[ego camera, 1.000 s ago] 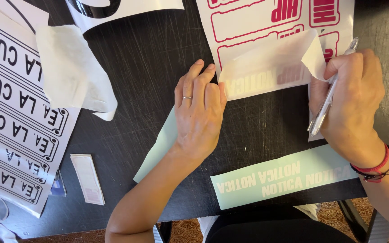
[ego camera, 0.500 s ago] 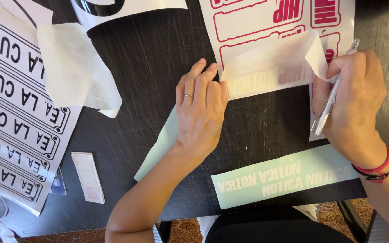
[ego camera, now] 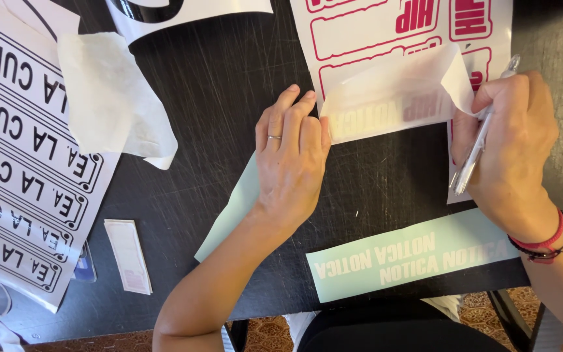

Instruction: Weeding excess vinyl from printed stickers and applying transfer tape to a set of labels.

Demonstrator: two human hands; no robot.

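We press our left hand [ego camera: 291,163] flat, fingers together, on the translucent transfer film [ego camera: 392,104] at 12 o'clock. Our right hand [ego camera: 506,143], clamped on a pen tool [ego camera: 480,133], lifts its corner; most remains stuck on the pink sticker sheet [ego camera: 360,26].

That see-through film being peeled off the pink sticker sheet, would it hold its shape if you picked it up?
Probably not. The translucent film already curls at the corner pinched by the right hand, so it looks thin and floppy. It likely clings: the left hand presses its edge flat. It seems very light, like the crumpled piece nearby.
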